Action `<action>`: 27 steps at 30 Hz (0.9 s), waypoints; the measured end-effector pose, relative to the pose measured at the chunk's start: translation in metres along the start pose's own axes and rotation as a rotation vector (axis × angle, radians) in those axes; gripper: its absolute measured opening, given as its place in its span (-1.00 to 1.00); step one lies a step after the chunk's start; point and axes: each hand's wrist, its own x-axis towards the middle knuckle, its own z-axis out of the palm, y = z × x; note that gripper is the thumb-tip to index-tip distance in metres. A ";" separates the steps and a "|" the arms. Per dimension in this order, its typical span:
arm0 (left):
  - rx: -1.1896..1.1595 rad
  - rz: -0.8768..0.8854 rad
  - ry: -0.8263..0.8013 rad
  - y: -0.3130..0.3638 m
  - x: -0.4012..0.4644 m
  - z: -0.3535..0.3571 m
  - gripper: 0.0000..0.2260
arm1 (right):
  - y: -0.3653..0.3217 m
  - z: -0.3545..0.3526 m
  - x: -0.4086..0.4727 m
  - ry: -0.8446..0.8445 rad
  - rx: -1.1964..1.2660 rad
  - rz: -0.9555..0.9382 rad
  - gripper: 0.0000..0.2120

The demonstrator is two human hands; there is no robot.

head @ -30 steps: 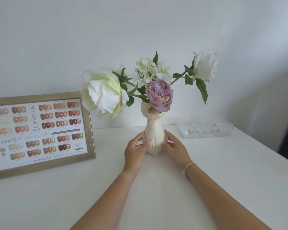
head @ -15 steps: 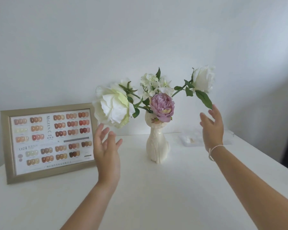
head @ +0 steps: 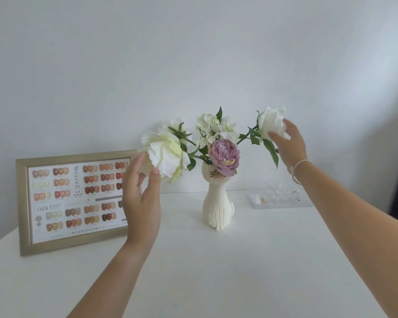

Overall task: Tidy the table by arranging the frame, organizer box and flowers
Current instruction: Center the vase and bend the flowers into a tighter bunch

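Note:
A white cat-shaped vase [head: 217, 208] stands upright mid-table, holding a purple peony [head: 224, 156], small white blossoms and two white roses. My left hand [head: 140, 198] is raised beside the big white rose [head: 164, 154] on the left, with thumb and fingertips touching its petals. My right hand [head: 290, 145] reaches the smaller white rose [head: 272, 122] on the right, fingers spread around the bloom and touching it. A gold frame [head: 76, 203] with a nail-colour chart leans against the wall at left. The clear organizer box [head: 276, 198] lies at the back right, partly hidden by my right forearm.
The white table [head: 216, 271] meets a plain white wall [head: 193, 65] at the back. Its left edge runs just past the frame, and a dark gap shows beyond its right edge.
Both hands let go of the vase and rose outward. They now touch the two white roses, left and right. The vase has stayed upright in place.

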 end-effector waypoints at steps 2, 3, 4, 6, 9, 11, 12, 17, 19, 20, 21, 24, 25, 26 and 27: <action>0.025 0.009 -0.006 -0.001 0.003 0.004 -0.71 | -0.002 0.004 0.000 -0.019 0.004 -0.005 -0.52; 0.035 0.015 -0.005 -0.002 0.005 0.005 -0.71 | -0.002 0.006 0.000 -0.027 -0.001 -0.009 -0.55; 0.041 0.022 -0.004 -0.002 0.007 0.007 -0.72 | -0.002 0.008 0.000 -0.032 -0.012 -0.014 -0.58; 0.032 0.036 -0.018 -0.002 0.012 0.012 -0.72 | -0.003 0.012 0.000 -0.037 -0.036 -0.028 -0.66; 0.065 0.055 -0.045 -0.001 0.021 0.019 -0.72 | -0.004 0.019 -0.003 -0.055 -0.067 -0.043 -0.74; 0.097 0.065 -0.061 -0.003 0.026 0.025 -0.72 | -0.003 0.025 -0.007 -0.078 -0.090 -0.050 -0.77; 0.112 0.068 -0.075 -0.003 0.028 0.028 -0.72 | -0.002 0.028 -0.010 -0.087 -0.097 -0.051 -0.78; 0.168 0.063 -0.141 -0.009 0.032 0.039 -0.70 | 0.004 0.035 -0.019 -0.101 -0.122 -0.053 -0.79; 0.190 0.075 -0.165 -0.011 0.034 0.042 -0.70 | 0.004 0.036 -0.021 -0.108 -0.134 -0.056 -0.79; 0.199 0.078 -0.172 -0.012 0.036 0.042 -0.70 | 0.004 0.037 -0.022 -0.111 -0.141 -0.057 -0.80; 0.204 0.077 -0.177 -0.013 0.037 0.043 -0.70 | 0.004 0.038 -0.023 -0.112 -0.143 -0.058 -0.81; 0.206 0.071 -0.199 -0.013 0.041 0.040 -0.70 | 0.003 0.039 -0.025 -0.112 -0.138 -0.061 -0.82; 0.201 0.073 -0.213 -0.013 0.042 0.038 -0.70 | 0.002 0.038 -0.026 -0.110 -0.138 -0.062 -0.81; 0.195 0.078 -0.228 -0.012 0.043 0.036 -0.70 | 0.001 0.038 -0.027 -0.109 -0.140 -0.064 -0.80; 0.186 0.083 -0.240 -0.012 0.045 0.032 -0.70 | 0.000 0.037 -0.028 -0.107 -0.147 -0.066 -0.78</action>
